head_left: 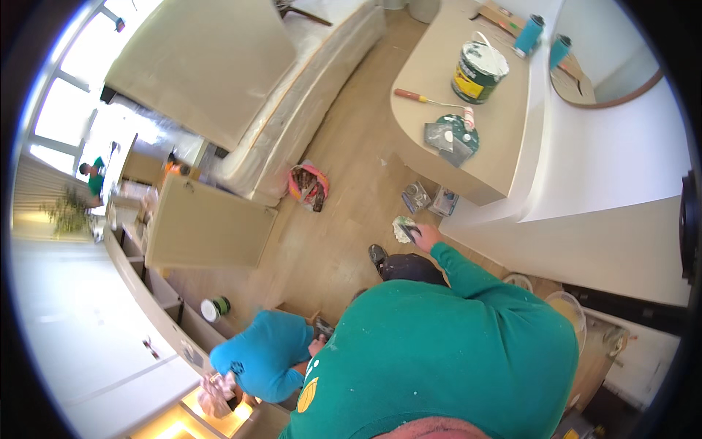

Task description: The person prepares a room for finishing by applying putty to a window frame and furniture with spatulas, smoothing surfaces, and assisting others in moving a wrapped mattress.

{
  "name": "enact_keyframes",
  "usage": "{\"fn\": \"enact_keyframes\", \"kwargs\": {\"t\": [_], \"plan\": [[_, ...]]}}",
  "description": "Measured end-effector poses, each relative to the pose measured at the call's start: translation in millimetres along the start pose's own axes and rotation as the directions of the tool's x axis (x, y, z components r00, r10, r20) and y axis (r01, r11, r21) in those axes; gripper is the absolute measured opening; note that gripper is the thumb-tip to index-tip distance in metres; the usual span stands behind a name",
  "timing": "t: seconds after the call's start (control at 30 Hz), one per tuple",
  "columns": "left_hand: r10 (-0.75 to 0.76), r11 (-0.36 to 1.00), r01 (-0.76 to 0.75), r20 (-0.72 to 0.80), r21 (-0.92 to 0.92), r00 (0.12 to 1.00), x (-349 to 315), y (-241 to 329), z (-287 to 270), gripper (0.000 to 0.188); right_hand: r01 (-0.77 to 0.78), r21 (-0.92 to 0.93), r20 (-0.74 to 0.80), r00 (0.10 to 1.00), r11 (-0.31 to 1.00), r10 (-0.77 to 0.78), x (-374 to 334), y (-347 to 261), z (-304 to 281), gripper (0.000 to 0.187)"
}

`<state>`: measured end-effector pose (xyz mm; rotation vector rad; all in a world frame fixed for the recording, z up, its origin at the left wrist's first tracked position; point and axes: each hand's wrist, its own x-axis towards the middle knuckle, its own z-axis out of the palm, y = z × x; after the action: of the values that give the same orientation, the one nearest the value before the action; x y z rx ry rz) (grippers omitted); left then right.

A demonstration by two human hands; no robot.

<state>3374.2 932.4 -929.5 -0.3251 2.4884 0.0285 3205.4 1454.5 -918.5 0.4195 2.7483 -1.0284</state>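
Note:
My right hand [426,238], at the end of a green sleeve, grips a putty knife [412,232] with a dark handle. Its blade meets a heap of white putty [401,228] low near the floor; what lies under the putty is mostly hidden. Past the left edge of my green shirt, my left hand [316,345] shows only in part. Its fingers seem closed at a dark object [324,328] too small to name. My dark-trousered knee [413,268] and one black shoe [377,254] are near the right hand.
A person in blue [267,356] crouches close on my left. On the rounded counter [420,69] are a paint bucket [480,72], a roller [439,101] and scrapers [447,141]. Two boxes [429,199], a pink bag [308,187] and a tub [215,309] stand on the floor.

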Motion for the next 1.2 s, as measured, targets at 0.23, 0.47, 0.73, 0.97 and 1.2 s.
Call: {"fn": "enact_keyframes", "kwargs": {"t": [0.23, 0.47, 0.73, 0.97, 1.2], "plan": [[-0.047, 0.980, 0.041, -0.023, -0.193, 0.999, 114.7, 33.0, -79.1, 0.047, 0.211, 0.069, 0.057, 0.975, 0.975, -0.215, 134.3, -122.6, -52.7, 0.032], [-0.042, 0.941, -0.007, -0.137, -0.338, 0.990, 286.3, 96.9, -193.1, 0.049, 0.179, 0.196, 0.113, 0.973, 0.964, -0.203, 258.5, -214.4, -74.6, 0.035], [0.009, 0.863, -0.128, -0.238, -0.489, 0.971, 501.3, 208.0, -331.7, 0.051, 0.075, 0.090, 0.174, 0.981, 0.993, -0.090, 406.6, -249.0, -107.8, 0.038], [0.382, 0.487, -0.507, -0.348, -0.711, 0.856, 608.9, 377.1, -485.0, 0.042, -0.059, 0.145, -0.091, 0.993, 0.988, 0.073, 504.8, -260.5, -131.7, 0.030], [0.658, 0.573, -0.731, -0.324, -0.371, 0.680, 594.0, 589.2, -630.7, 0.044, -0.016, 0.085, 0.159, 0.987, 0.996, 0.002, 624.8, -265.9, -176.6, 0.019]]}}
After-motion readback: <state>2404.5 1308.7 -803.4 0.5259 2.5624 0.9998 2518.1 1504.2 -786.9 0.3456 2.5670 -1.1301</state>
